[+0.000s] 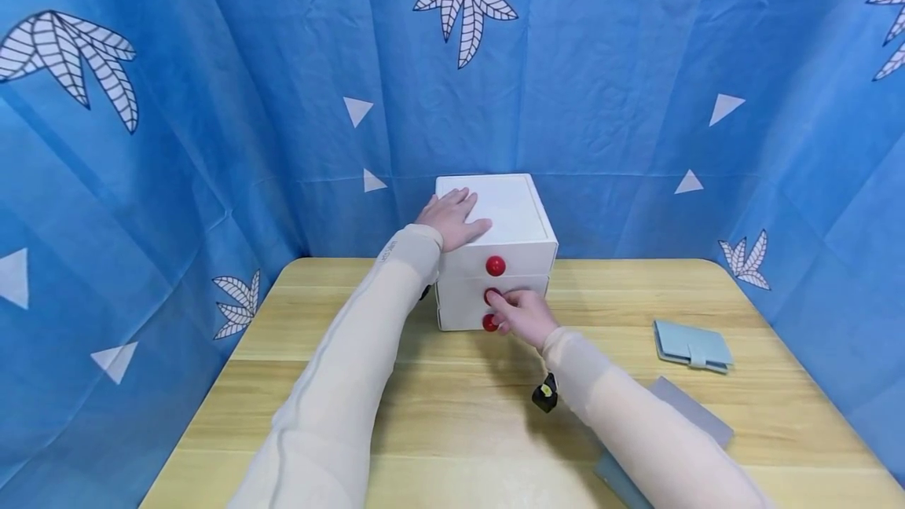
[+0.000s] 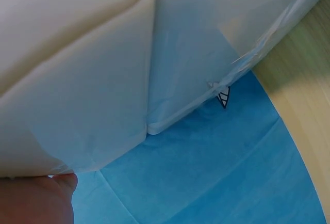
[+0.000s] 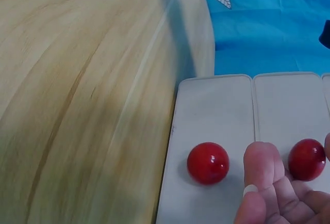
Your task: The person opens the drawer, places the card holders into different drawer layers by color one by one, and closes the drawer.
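Observation:
A small white drawer box (image 1: pixel 495 210) with three red knobs down its front stands at the back of the table. On its top, near the left edge, my left hand (image 1: pixel 456 220) rests with spread fingers; part of that hand (image 2: pixel 36 201) shows against the box in the left wrist view. My right hand (image 1: pixel 525 315) is at the front, its thumb and fingers about the middle red knob (image 3: pixel 307 159). The top knob (image 1: pixel 496 265) is untouched. Beside the fingers shows the bottom knob (image 3: pixel 208 163). All the drawers appear closed.
A light blue snap wallet (image 1: pixel 694 346) lies on the right of the wooden table (image 1: pixel 452 430). Nearer, a flat grey item (image 1: pixel 696 411) and a bluish one (image 1: pixel 621 480) are partly covered by the right sleeve. A blue patterned curtain (image 1: pixel 601 100) hangs around the table.

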`<state>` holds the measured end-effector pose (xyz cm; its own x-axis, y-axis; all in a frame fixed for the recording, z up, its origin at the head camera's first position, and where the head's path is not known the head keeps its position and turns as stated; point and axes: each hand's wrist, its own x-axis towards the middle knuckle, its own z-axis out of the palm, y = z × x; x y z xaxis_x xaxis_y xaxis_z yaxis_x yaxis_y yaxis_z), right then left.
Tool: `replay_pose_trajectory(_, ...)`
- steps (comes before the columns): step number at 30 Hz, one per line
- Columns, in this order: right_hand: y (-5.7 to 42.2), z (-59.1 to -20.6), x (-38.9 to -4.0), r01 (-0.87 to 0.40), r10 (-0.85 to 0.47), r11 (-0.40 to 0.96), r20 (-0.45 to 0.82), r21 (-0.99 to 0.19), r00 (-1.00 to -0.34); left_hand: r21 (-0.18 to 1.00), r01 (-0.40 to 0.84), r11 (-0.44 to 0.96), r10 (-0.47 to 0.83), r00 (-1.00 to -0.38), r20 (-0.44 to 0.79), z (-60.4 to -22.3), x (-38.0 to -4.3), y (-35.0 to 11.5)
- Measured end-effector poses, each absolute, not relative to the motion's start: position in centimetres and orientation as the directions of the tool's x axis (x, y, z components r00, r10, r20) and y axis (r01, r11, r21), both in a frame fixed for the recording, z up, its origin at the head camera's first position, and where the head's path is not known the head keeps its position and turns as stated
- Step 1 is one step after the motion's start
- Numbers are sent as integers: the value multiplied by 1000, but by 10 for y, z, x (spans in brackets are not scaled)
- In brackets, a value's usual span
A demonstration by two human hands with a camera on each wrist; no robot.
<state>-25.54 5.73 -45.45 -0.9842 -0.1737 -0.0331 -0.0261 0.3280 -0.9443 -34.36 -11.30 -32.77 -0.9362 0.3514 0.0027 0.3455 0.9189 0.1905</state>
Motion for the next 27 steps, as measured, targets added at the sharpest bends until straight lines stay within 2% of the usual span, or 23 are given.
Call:
replay_pose_trajectory(9,52,-460,-258,20,-140,284,-63,-959,-988,191,347,918,353,-936,7,-327,-342,-114)
replay_pose_trajectory(17,47,-464,-257,6,-129,219,-35,-976,-991,198,348,916,356,-935,-3,-326,-343,-113)
replay_pose_trajectory(27,42,-466,-257,16,-85,264,-40,-964,-996,191,357,914,362,-932,7,-327,-345,-114)
